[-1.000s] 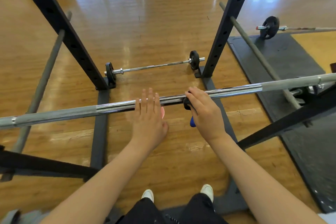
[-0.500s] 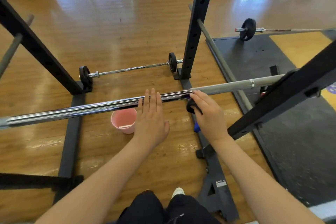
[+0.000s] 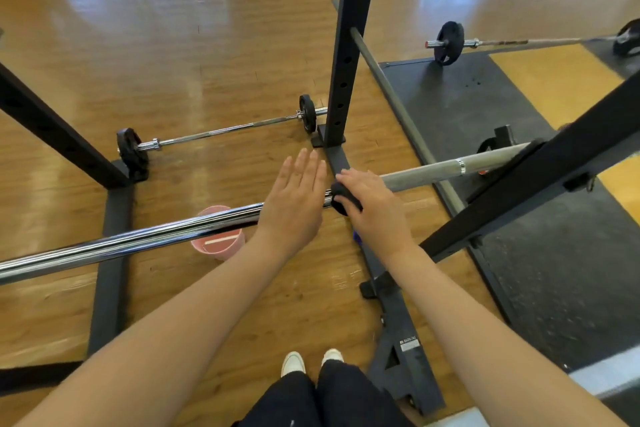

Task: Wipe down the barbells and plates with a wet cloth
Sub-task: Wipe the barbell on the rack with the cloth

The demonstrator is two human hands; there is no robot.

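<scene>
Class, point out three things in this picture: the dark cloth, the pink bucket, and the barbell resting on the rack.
dark cloth [image 3: 341,199]: head view, on the bunched part wrapped round the bar under the fingers.
pink bucket [image 3: 221,246]: head view, on its near wall.
barbell [image 3: 138,241]: head view, on the shiny shaft.

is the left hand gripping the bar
No, the left hand lies flat on the racked barbell with straight fingers, while the right hand holds the dark cloth on it.
</scene>
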